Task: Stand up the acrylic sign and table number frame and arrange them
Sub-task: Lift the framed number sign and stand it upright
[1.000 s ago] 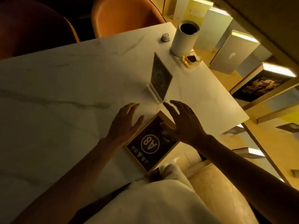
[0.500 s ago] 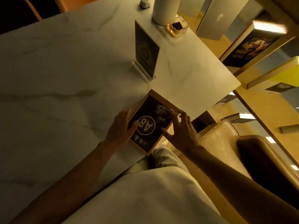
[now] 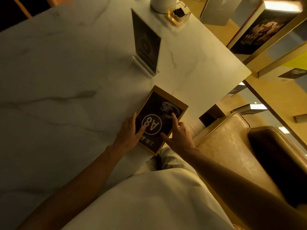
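Observation:
The table number frame (image 3: 164,103), a wooden-edged dark card marked "A8", lies flat near the front edge of the white marble table (image 3: 66,80). My left hand (image 3: 130,132) holds its left edge, with the thumb on the card face. My right hand (image 3: 178,136) pinches its right edge, index finger lying on the face. The acrylic sign (image 3: 147,45) stands upright on its clear base beyond the frame, apart from both hands.
A white cylinder (image 3: 162,4) and a glass ashtray (image 3: 179,13) sit at the table's far right corner. A tan leather armchair (image 3: 240,155) stands to the right of the table. Lit display books (image 3: 259,27) line the shelves at the right.
Both hands have closed in from hovering over the frame to gripping its two side edges. The camera has tilted down and nearer to the table.

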